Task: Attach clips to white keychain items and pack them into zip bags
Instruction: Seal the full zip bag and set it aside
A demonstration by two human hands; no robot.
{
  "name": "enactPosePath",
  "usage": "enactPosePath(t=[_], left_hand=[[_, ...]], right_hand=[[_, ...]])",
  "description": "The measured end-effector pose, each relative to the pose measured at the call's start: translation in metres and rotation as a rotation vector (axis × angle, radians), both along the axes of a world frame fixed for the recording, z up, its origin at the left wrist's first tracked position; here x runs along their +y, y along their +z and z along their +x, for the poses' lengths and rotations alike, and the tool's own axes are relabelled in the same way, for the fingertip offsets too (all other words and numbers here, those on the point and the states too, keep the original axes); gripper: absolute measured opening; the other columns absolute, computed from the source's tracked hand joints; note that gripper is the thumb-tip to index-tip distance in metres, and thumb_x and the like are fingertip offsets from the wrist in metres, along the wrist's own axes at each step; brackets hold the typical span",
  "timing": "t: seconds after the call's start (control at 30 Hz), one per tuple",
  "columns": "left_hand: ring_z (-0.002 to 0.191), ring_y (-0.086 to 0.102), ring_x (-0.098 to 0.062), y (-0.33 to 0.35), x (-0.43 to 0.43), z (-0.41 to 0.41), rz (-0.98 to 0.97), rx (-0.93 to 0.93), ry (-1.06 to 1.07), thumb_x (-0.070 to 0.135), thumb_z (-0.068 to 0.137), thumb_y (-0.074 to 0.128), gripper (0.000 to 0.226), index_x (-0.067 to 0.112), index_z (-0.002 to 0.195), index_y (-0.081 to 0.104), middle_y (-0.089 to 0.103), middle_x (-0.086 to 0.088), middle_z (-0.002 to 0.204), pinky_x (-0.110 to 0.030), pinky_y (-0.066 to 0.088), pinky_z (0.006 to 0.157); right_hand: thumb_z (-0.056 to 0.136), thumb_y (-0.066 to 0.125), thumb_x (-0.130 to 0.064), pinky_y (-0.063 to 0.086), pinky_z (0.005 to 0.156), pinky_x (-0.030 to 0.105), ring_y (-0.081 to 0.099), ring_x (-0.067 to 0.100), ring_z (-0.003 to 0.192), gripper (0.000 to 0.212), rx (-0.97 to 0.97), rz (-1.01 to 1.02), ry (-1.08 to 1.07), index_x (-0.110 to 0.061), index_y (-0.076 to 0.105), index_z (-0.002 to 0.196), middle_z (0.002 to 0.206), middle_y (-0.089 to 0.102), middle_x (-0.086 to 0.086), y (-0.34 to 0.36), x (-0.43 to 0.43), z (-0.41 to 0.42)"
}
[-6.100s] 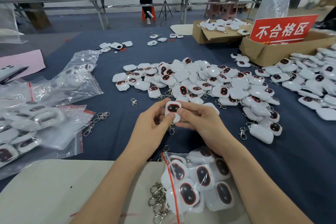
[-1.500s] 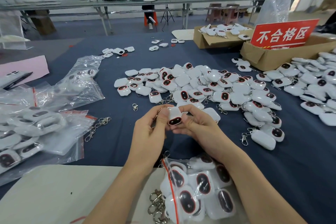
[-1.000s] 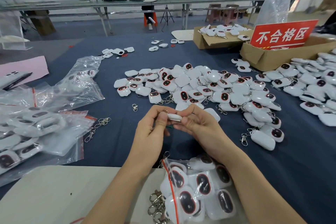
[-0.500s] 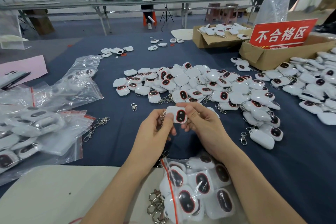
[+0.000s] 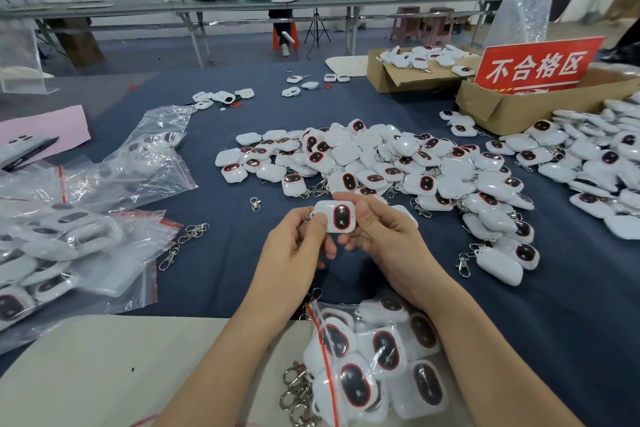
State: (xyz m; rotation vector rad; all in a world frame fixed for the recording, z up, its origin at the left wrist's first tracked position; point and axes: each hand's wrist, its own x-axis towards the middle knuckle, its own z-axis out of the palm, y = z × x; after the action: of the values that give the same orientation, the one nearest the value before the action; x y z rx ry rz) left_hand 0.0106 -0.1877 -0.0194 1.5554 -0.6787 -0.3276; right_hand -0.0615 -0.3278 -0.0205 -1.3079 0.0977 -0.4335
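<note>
Here keychain item [image 5: 335, 217] face-up, long axis left-right.

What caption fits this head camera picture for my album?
One keychain pinched between left hand and right hand, near a packed bag and a pile.

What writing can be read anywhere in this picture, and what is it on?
"不合格区": white characters on the red sign that stands in the cardboard box at the far right.
The small print under the sign's lower edge is too blurred to read.
The marks on the dark window of the white keychain item, held by the left hand and right hand, are too small to read.
</note>
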Motion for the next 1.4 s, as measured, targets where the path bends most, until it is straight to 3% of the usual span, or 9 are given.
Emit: enactPosePath(t=[0.2, 0.37, 0.53, 0.63, 0.77, 0.83, 0.93, 1.2, 1.4], left_hand=[[0.068, 0.062, -0.009, 0.003, 0.000, -0.001, -0.005, 0.007, -0.004, 0.023, 0.108, 0.047, 0.020, 0.018, 0.113, 0.065, 0.066, 0.002, 0.067, -0.021, 0.052, 0.061], [0.064, 0.062, -0.007, 0.009, 0.005, -0.005, -0.026, 0.044, 0.054, 0.021, 0.106, 0.051, 0.014, 0.016, 0.109, 0.063, 0.068, 0.001, 0.066, -0.021, 0.052, 0.059], [0.054, 0.056, -0.009, 0.026, 0.037, -0.005, -0.025, 0.080, 0.195, 0.022, 0.103, 0.054, 0.015, 0.014, 0.101, 0.067, 0.067, -0.002, 0.063, -0.020, 0.047, 0.050], [0.052, 0.052, -0.014, 0.019, 0.075, -0.023, 0.032, 0.252, 0.184, 0.020, 0.100, 0.057, 0.019, 0.009, 0.094, 0.071, 0.065, -0.008, 0.060, -0.023, 0.041, 0.049], [0.054, 0.049, -0.021, 0.010, 0.113, -0.054, 0.069, 0.498, 0.124, 0.018, 0.100, 0.058, 0.023, 0.002, 0.088, 0.069, 0.062, -0.020, 0.064, -0.022, 0.035, 0.045], [0.051, 0.048, -0.021, 0.013, 0.119, -0.062, 0.085, 0.549, 0.078, 0.015, 0.101, 0.056, 0.025, 0.004, 0.082, 0.068, 0.060, -0.021, 0.062, -0.021, 0.035, 0.042], [0.045, 0.048, -0.019, 0.020, 0.113, -0.072, 0.126, 0.558, 0.008, 0.013, 0.104, 0.052, 0.022, -0.001, 0.091, 0.063, 0.056, -0.018, 0.060, -0.021, 0.037, 0.042], [0.043, 0.052, -0.014, 0.024, 0.094, -0.083, 0.217, 0.385, 0.038, 0.014, 0.102, 0.053, 0.015, -0.001, 0.098, 0.054, 0.067, -0.012, 0.058, -0.018, 0.038, 0.041], [0.052, 0.051, -0.015, 0.025, 0.082, -0.094, 0.255, 0.177, 0.048, 0.026, 0.097, 0.063, 0.021, 0.008, 0.089, 0.057, 0.065, 0.000, 0.061, -0.026, 0.042, 0.053]], right_hand=[[0.088, 0.061, -0.047, 0.054, 0.070, 0.022, 0.064, 0.014, 0.076, 0.033, 0.010, 0.016, 0.016, -0.030, 0.076, 0.110, 0.083, 0.071, 0.001, 0.001, 0.000, -0.001], [0.098, 0.056, -0.033, 0.056, 0.071, 0.023, 0.068, 0.014, 0.079, 0.024, 0.039, -0.055, -0.025, -0.033, 0.075, 0.112, 0.089, 0.074, 0.002, 0.003, 0.000, 0.000], [0.105, 0.049, -0.016, 0.054, 0.075, 0.024, 0.068, 0.009, 0.080, 0.031, 0.095, -0.421, -0.102, -0.038, 0.070, 0.110, 0.090, 0.074, -0.006, 0.023, 0.001, -0.001], [0.104, 0.051, -0.021, 0.051, 0.076, 0.018, 0.068, 0.005, 0.084, 0.028, 0.156, -0.595, -0.019, -0.042, 0.069, 0.108, 0.094, 0.074, -0.012, 0.042, 0.007, -0.006], [0.103, 0.052, -0.037, 0.044, 0.080, 0.010, 0.061, -0.012, 0.089, 0.024, 0.428, -0.957, 0.251, -0.038, 0.067, 0.122, 0.094, 0.069, -0.031, 0.050, 0.021, -0.023], [0.103, 0.051, -0.040, 0.044, 0.094, 0.016, 0.058, -0.010, 0.104, 0.029, 0.541, -1.082, 0.335, -0.032, 0.066, 0.127, 0.112, 0.067, -0.028, 0.050, 0.028, -0.029], [0.101, 0.055, -0.036, 0.043, 0.098, 0.017, 0.060, 0.000, 0.111, 0.029, 0.593, -1.037, 0.354, -0.027, 0.069, 0.125, 0.124, 0.068, -0.015, 0.052, 0.033, -0.032], [0.099, 0.062, -0.032, 0.044, 0.079, 0.009, 0.063, -0.014, 0.085, 0.013, 0.615, -0.908, 0.352, -0.030, 0.075, 0.099, 0.087, 0.071, -0.028, 0.050, 0.027, -0.040], [0.098, 0.062, -0.033, 0.046, 0.077, 0.014, 0.068, -0.005, 0.083, 0.022, 0.565, -0.801, 0.255, -0.038, 0.073, 0.080, 0.088, 0.076, -0.016, 0.056, 0.028, -0.046]])
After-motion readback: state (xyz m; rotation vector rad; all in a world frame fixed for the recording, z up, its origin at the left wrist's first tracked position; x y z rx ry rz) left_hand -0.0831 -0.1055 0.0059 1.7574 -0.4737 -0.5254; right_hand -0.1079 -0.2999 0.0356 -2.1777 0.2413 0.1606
